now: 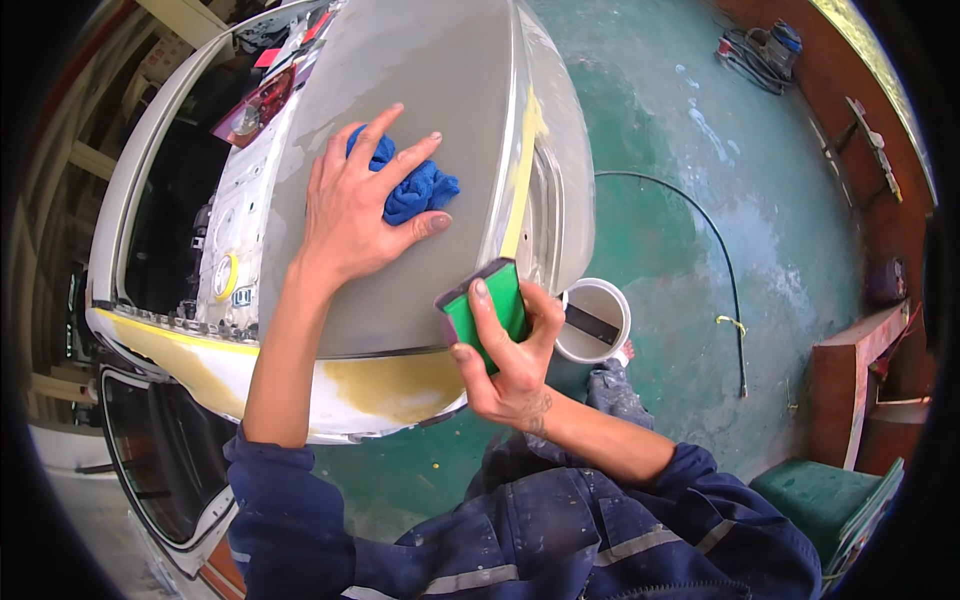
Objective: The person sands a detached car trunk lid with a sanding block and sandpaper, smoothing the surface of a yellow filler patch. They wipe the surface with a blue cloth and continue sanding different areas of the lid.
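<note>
Head camera view: 2 bare hands work over a grey car body panel (440, 70), with the green block (508, 292) at its near right corner, just below the end of a yellow-coated edge (520, 185). The block looks light and slightly springy, a foam-like body with a darker layer along its sides (the make-up of that layer is hard to tell). It should give a little under pressure without breaking, and may turn slippery if wet. The best hold is across its broad green face, with fingertips kept clear of the lower edges. Whether its underside lies flat on the panel is hidden.

The right hand (515, 368) grips the block from above, index finger laid along the green face, thumb low on the left side, remaining fingers curled at the right side. Its forearm comes in from the lower right, angled up and leftward.

The left hand (362, 215) is palm down with fingers spread over a crumpled blue cloth (418, 195) on the panel; the thumb stretches out below the cloth. This cloth seems limp and light, easiest to gather from the top of its folds. The left forearm rises steeply from the lower left.

A pale bucket (624, 318) stands just beside the car, near the right hand, with a dark strip across its mouth.
</note>
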The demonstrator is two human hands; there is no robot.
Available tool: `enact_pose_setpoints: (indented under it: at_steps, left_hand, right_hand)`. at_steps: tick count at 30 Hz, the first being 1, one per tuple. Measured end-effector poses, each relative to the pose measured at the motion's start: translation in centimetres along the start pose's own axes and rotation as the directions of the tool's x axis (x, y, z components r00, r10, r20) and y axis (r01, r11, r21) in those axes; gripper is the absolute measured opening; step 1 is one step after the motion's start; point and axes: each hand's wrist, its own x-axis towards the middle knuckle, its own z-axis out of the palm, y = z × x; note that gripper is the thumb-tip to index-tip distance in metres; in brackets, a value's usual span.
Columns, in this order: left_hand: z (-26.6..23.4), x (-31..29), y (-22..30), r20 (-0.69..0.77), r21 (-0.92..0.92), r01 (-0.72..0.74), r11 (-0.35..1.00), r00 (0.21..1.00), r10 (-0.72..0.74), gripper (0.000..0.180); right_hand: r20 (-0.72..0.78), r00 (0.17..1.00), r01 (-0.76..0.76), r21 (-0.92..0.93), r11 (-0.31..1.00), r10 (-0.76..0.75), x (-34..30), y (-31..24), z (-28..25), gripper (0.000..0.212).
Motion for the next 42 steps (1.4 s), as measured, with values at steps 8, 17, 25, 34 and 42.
enact_pose_setpoints:
  at_steps: [8,17,25,34,42]
  left_hand:
    - [-2.5,-0.9,5.4,-0.090,-0.064,-0.292,0.954,0.954,0.286,0.035]
    - [-5.7,-0.1,5.4,-0.114,0.142,-0.372,0.918,0.915,0.388,0.024]
    - [-3.3,0.2,4.5,-0.215,0.012,-0.157,0.988,0.964,0.155,0.023]
    - [-2.3,-4.5,1.2,-0.194,-0.144,0.171,0.975,0.961,-0.198,0.080]
    - [-2.9,-13.0,4.7,-0.226,-0.137,0.403,0.905,0.877,-0.425,0.062]
  right_hand:
    - [-0.050,0.980,-0.188,0.059,0.980,0.191,-3.1,-0.9,1.2,0.059]
    - [-0.093,0.955,-0.276,0.073,0.958,0.282,-1.8,-1.9,1.6,0.062]
    - [-0.158,0.967,-0.207,-0.038,0.978,0.198,1.5,-0.4,1.6,0.059]
    - [0.026,0.997,0.082,-0.217,0.973,-0.078,4.3,1.2,0.3,0.065]
    - [0.286,0.945,0.244,-0.284,0.927,-0.161,11.1,0.0,-0.2,0.057]
